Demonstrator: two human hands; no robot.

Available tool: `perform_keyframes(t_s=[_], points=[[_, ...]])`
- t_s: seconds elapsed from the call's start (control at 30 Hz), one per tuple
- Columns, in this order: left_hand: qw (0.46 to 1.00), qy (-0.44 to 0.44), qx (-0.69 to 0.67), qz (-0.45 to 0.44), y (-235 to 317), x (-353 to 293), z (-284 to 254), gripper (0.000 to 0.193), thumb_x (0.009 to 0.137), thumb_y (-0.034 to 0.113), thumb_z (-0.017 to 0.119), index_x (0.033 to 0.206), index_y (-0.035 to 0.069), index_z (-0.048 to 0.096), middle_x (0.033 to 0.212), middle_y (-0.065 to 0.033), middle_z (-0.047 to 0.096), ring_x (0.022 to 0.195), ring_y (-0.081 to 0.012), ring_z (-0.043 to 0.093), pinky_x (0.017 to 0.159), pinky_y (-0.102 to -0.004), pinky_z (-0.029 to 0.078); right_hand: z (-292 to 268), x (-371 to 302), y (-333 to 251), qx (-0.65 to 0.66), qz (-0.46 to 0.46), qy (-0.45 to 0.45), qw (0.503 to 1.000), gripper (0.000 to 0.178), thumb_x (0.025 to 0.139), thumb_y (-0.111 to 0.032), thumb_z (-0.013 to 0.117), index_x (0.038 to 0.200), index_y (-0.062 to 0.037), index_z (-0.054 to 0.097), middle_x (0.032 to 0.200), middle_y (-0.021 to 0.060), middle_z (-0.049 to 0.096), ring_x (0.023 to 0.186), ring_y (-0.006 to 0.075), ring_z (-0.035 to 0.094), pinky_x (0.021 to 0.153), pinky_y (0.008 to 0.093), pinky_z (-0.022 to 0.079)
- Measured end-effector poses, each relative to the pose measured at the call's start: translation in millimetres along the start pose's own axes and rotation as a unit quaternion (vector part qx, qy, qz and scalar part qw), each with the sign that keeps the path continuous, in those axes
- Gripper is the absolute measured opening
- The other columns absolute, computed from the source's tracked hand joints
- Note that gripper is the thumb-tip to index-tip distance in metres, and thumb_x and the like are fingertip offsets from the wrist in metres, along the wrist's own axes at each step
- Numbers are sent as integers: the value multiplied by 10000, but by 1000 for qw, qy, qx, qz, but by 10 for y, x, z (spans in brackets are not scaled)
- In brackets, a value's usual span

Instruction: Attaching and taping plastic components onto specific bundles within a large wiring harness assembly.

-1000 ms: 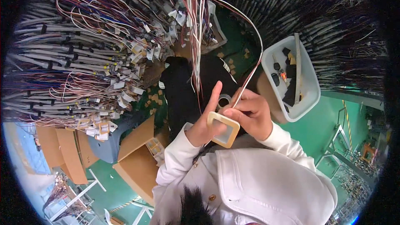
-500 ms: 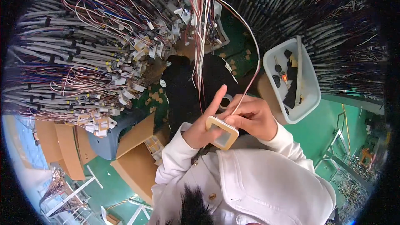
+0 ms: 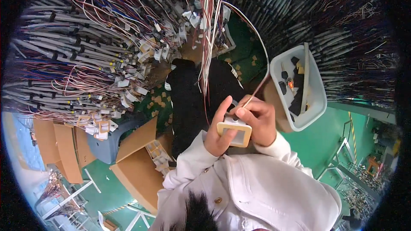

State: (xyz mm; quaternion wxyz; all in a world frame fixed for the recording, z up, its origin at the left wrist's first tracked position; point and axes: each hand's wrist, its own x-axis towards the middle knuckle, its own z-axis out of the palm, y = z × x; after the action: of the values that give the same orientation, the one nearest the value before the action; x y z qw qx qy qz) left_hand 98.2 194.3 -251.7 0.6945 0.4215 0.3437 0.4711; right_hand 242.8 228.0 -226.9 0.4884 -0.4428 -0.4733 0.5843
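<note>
My left hand (image 3: pixel 217 136) is closed around a small square white housing (image 3: pixel 240 138) with a tan border and a greyish middle. The thumb lies across its face. Close against the housing's upper edge, my right hand (image 3: pixel 262 125) pinches a thin reddish-white pair of wires (image 3: pixel 260 86) between thumb and fingers. The pair arcs up and left to a hanging bundle of red and white wires (image 3: pixel 207 38). Fingers hide where the wires meet the housing. Both hands are above my black-clad lap (image 3: pixel 188 102).
A pale plastic bin (image 3: pixel 319 110) with black pieces and a long strip stands at the right. An open cardboard box (image 3: pixel 132 175) with dividers is at the lower left, beside a blue-grey stool (image 3: pixel 102 147). Grey cable bundles (image 3: pixel 55 49) crowd the left; dark ones fill the upper right.
The housing has turned so its tan-bordered face sits more level, and moved slightly right. My right thumb has shifted up along the wires. The whole view has shifted slightly.
</note>
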Motion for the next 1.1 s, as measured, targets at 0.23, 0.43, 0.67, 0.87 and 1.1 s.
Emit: perform_keyframes(t_s=[0.23,0.43,0.67,0.87,1.1], points=[[970,56,-235,-42,-97,272,-191,801,831,381,587,1450,176,122,1020,-145,564,860,-269,593,743,-377,508,-286,-12,81,-3,60,82,995,370,973,-267,388,1178,14,512,947,78,604,701,114,533,677,245,451],[983,70,-169,-14,-172,466,-238,585,881,433,492,1299,49,348,1200,-94,500,1085,-215,522,920,-363,445,-220,-368,159,47,207,-93,973,304,959,-205,447,954,63,590,883,132,657,766,167,624,729,273,494],[992,72,-105,-5,-152,501,-154,612,854,482,514,1252,50,341,1094,-118,519,954,-226,567,817,-341,487,-146,-175,180,45,186,-136,972,270,949,-188,483,981,48,608,856,93,655,781,130,607,747,249,480],[996,89,-5,25,-205,478,-205,545,884,387,470,1256,26,301,1066,-155,534,952,-265,582,802,-372,506,-147,-173,128,146,261,-133,945,301,957,-222,473,1009,42,609,876,77,639,755,105,580,730,236,469],[987,111,-105,-59,-60,451,-143,503,903,375,466,1253,31,357,1105,-73,503,957,-176,544,808,-305,470,-110,-231,180,17,191,-152,970,219,949,-192,479,1042,-53,619,647,16,514,564,98,473,542,248,407]])
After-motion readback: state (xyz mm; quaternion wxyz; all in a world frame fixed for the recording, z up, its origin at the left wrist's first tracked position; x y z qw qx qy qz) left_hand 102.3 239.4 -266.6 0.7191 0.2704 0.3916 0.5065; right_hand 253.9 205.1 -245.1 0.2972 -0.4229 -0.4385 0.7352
